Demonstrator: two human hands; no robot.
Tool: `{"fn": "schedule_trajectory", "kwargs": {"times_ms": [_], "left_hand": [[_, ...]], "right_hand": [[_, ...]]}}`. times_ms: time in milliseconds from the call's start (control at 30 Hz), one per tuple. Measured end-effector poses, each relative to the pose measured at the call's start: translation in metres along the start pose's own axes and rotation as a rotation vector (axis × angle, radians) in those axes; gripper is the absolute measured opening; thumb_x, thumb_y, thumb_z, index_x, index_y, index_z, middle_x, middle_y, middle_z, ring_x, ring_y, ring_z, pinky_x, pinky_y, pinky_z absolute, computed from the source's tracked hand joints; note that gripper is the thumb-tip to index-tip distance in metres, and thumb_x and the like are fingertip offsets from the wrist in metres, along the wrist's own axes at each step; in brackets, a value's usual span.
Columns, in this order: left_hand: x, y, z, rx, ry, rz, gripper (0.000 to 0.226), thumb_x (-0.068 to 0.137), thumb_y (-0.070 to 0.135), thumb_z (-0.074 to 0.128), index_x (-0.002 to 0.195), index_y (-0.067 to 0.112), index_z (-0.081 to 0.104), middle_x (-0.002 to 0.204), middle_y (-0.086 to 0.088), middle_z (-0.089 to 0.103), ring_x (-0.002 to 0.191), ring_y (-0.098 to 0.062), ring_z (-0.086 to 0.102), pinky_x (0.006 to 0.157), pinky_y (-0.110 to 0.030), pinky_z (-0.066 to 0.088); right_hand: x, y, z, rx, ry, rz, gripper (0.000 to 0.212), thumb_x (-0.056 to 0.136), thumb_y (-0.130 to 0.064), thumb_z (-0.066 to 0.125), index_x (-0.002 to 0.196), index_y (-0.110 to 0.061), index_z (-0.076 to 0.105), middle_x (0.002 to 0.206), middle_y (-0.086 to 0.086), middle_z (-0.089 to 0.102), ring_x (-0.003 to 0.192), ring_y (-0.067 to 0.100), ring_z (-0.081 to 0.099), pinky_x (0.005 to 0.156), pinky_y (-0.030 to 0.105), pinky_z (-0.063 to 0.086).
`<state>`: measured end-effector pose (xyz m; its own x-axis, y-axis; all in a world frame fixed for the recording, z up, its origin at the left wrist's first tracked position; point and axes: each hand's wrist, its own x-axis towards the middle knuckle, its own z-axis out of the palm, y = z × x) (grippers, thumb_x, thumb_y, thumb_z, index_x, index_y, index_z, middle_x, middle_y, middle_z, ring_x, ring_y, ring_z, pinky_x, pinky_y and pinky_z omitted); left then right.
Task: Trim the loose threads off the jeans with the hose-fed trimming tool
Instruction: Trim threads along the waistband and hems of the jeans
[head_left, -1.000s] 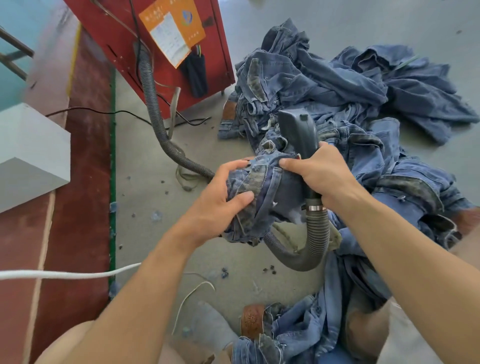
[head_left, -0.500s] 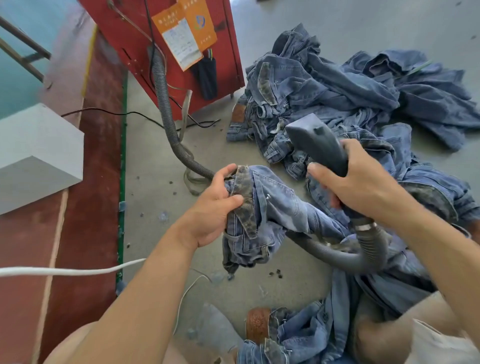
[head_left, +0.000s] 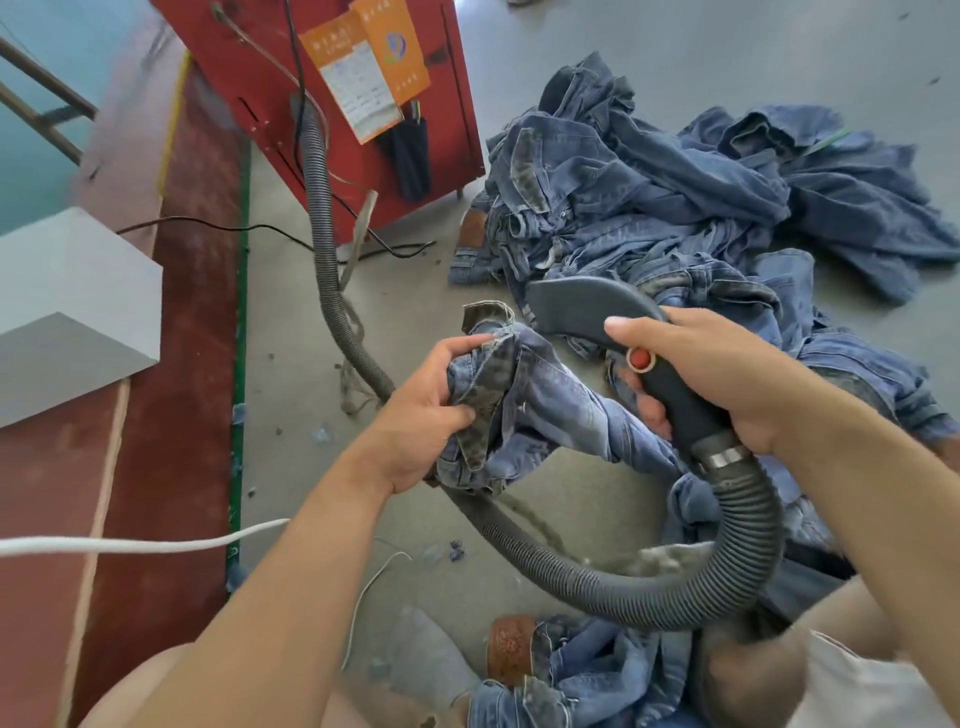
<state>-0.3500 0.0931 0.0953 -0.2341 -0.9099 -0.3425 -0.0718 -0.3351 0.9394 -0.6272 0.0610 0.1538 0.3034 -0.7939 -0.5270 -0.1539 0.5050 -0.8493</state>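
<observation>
Concrete floor; left hand (head_left: 415, 415) grips jeans (head_left: 524, 400), trimming tool (head_left: 597, 312) just right.

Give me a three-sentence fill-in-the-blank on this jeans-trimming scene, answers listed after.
1. The right hand grips the trimming tool, whose button is coloured ____.
2. The left hand holds bunched ____.
3. The ribbed hose runs back across the floor to a ____ cabinet.

Missing words: red; jeans; red

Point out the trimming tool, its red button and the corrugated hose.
trimming tool (head_left: 587, 301): head view, on the dark curved head.
red button (head_left: 640, 358): head view, on the button's centre.
corrugated hose (head_left: 748, 519): head view, on the bend below the metal clamp.
</observation>
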Motion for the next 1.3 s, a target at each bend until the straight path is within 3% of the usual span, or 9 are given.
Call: {"fn": "schedule_trajectory", "kwargs": {"times_ms": [133,300,533,667,833,967,1067,1167,1300], "left_hand": [[0.0,0.004,0.002,0.022,-0.001,0.0,0.074,0.087,-0.024,0.044,0.137,0.03,0.053,0.124,-0.008,0.072,0.122,-0.027,0.066,0.101,-0.047,0.056],[-0.003,0.011,0.005,-0.032,0.02,-0.011,0.07,0.092,-0.023,0.046,0.146,0.021,0.044,0.126,-0.017,0.069,0.122,-0.034,0.065,0.107,-0.058,0.05],[0.008,0.036,0.036,-1.018,-0.005,-0.104,0.085,0.093,0.051,0.042,0.164,0.022,0.006,0.15,-0.029,0.046,0.123,-0.047,0.06,0.1,-0.054,0.049],[0.007,0.047,0.059,-1.01,-0.264,-0.135,0.045,0.092,0.052,0.039,0.11,0.015,0.059,0.102,-0.018,0.064,0.069,-0.027,0.061,0.063,-0.03,0.048],[0.01,0.036,0.041,-0.744,-0.27,-0.165,0.026,0.094,0.032,0.035,0.116,0.027,0.048,0.118,-0.018,0.069,0.105,-0.038,0.063,0.095,-0.058,0.051],[0.021,0.007,0.016,0.445,0.255,-0.127,0.053,0.093,0.014,0.055,0.139,0.04,0.051,0.126,0.0,0.071,0.121,-0.03,0.065,0.105,-0.046,0.051],[0.027,-0.019,-0.004,0.984,0.511,-0.219,0.048,0.09,0.039,0.068,0.137,0.042,0.061,0.125,-0.007,0.067,0.121,-0.038,0.054,0.102,-0.039,0.046],[0.033,-0.023,-0.01,0.977,0.673,-0.016,0.024,0.093,0.044,0.068,0.111,0.031,0.078,0.114,-0.008,0.056,0.115,-0.036,0.047,0.098,-0.04,0.041],[0.034,0.007,-0.025,0.229,0.401,0.114,0.034,0.082,0.028,0.057,0.088,-0.005,0.062,0.089,-0.01,0.059,0.083,-0.024,0.054,0.076,-0.039,0.043]], "right_hand": [[0.0,0.005,0.004,-0.014,-0.122,0.085,0.037,0.091,-0.042,0.076,0.079,-0.015,0.054,0.072,0.011,0.059,0.048,0.023,0.053,0.046,0.031,0.05],[0.013,0.002,0.002,0.06,0.165,0.063,0.039,0.093,-0.04,0.075,0.081,-0.005,0.063,0.066,0.015,0.065,0.045,0.022,0.054,0.044,0.03,0.049],[0.008,0.015,0.041,-0.253,0.249,-0.311,0.049,0.072,-0.039,0.092,0.094,-0.008,0.061,0.073,0.002,0.073,0.056,0.014,0.063,0.053,0.033,0.052],[0.016,0.016,0.057,-0.538,0.369,-0.283,0.064,0.058,-0.056,0.095,0.096,-0.024,0.054,0.085,-0.005,0.07,0.076,0.014,0.067,0.066,0.039,0.055],[0.026,0.018,0.04,-0.35,0.392,-0.285,0.022,0.078,-0.015,0.074,0.089,-0.012,0.056,0.055,0.002,0.065,0.043,0.016,0.059,0.043,0.031,0.049],[0.026,0.014,0.019,-0.014,0.327,-0.162,0.018,0.083,-0.001,0.066,0.072,-0.009,0.054,0.047,0.01,0.051,0.039,0.022,0.046,0.044,0.031,0.046],[0.022,0.008,0.007,0.271,0.241,-0.05,0.017,0.086,-0.003,0.059,0.072,-0.011,0.055,0.046,0.006,0.043,0.036,0.017,0.039,0.042,0.026,0.045],[0.019,0.006,-0.006,0.43,0.169,0.005,0.019,0.088,-0.007,0.053,0.071,-0.016,0.055,0.049,0.001,0.04,0.038,0.012,0.037,0.043,0.021,0.043],[0.024,0.004,-0.025,0.419,0.252,0.062,0.032,0.089,-0.01,0.057,0.057,-0.017,0.056,0.049,0.001,0.041,0.04,0.014,0.038,0.043,0.02,0.044]]}}
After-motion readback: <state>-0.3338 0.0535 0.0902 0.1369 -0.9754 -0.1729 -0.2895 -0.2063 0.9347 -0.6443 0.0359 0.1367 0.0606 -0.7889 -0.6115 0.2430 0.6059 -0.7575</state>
